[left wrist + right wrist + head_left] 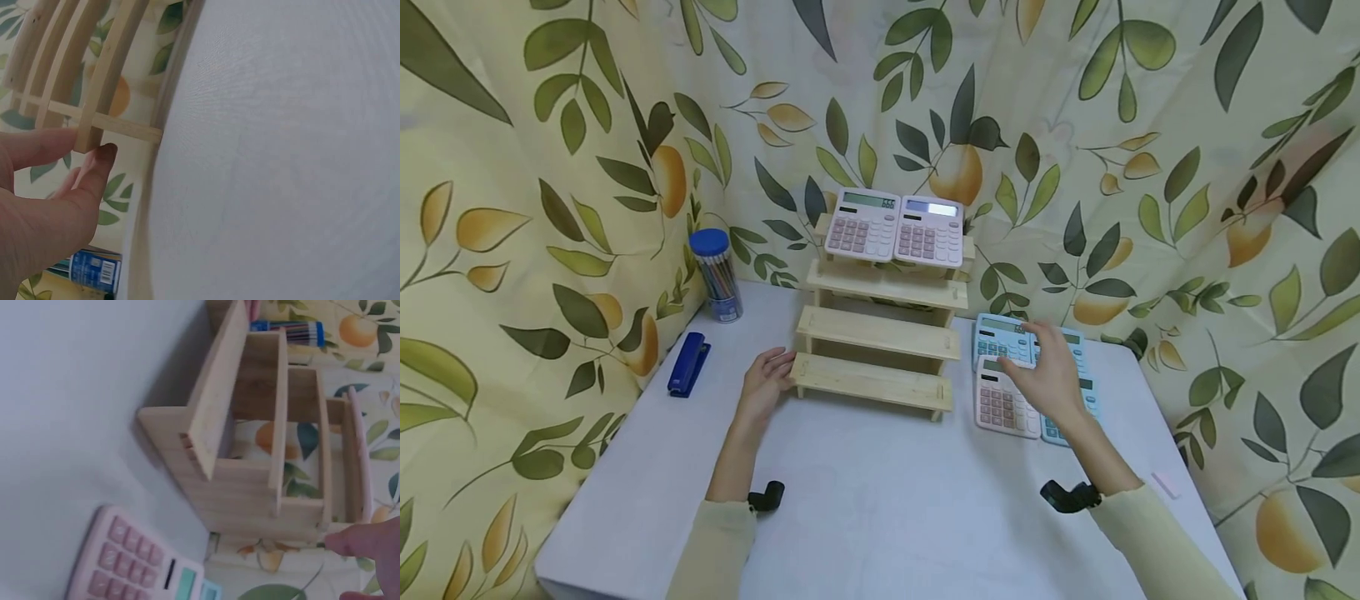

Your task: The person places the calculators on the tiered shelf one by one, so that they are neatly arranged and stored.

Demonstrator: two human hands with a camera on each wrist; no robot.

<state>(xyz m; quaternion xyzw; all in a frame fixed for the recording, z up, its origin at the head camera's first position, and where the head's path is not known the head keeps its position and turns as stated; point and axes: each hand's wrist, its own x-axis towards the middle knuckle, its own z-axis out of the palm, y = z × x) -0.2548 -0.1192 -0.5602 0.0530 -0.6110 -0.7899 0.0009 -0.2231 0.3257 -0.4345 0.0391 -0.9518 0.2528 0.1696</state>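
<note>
Stocking the wooden stepped shelf (880,333) at centre frame looks under way. Left hand (765,385), fingers relaxed, touches its lowest step. Right hand (1048,375) hovers loosely spread, holding nothing, over the calculators (1003,400) lower right; next comes gripping one.

You wear pale yellow-green long sleeves on both arms, pushed back short of the wrists. A small black camera mount sits strapped under each wrist. Your left hand (765,382) and right hand (1051,375) are bare, without gloves or rings.
</note>
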